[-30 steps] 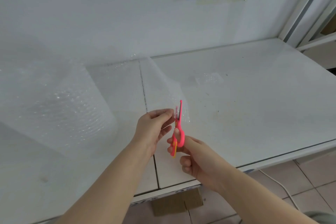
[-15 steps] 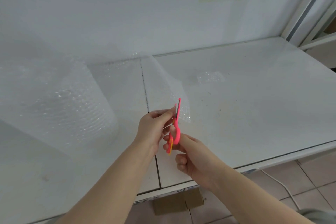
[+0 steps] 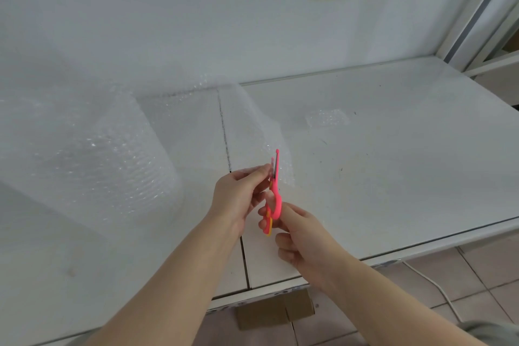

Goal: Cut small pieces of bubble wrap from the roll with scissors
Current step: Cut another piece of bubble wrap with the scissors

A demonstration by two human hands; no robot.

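A big roll of clear bubble wrap [image 3: 84,154] lies on the left of the white table [image 3: 407,177]. Its loose sheet [image 3: 252,126] runs right and lifts toward my hands. My left hand [image 3: 238,199] pinches the sheet's near edge between thumb and fingers. My right hand [image 3: 297,233] grips the pink scissors [image 3: 274,191] by the handles. The blades point up and away, slightly apart, with the sheet's edge between them just right of my left fingertips.
One small cut piece of bubble wrap [image 3: 327,118] lies flat on the table at mid right. A seam [image 3: 224,135] divides the two tabletops. A cardboard piece [image 3: 275,312] and a white cable [image 3: 438,289] lie on the tiled floor below the front edge.
Both hands and the scissors have shifted slightly left and away along the sheet. The blades stay in the edge of the bubble wrap.
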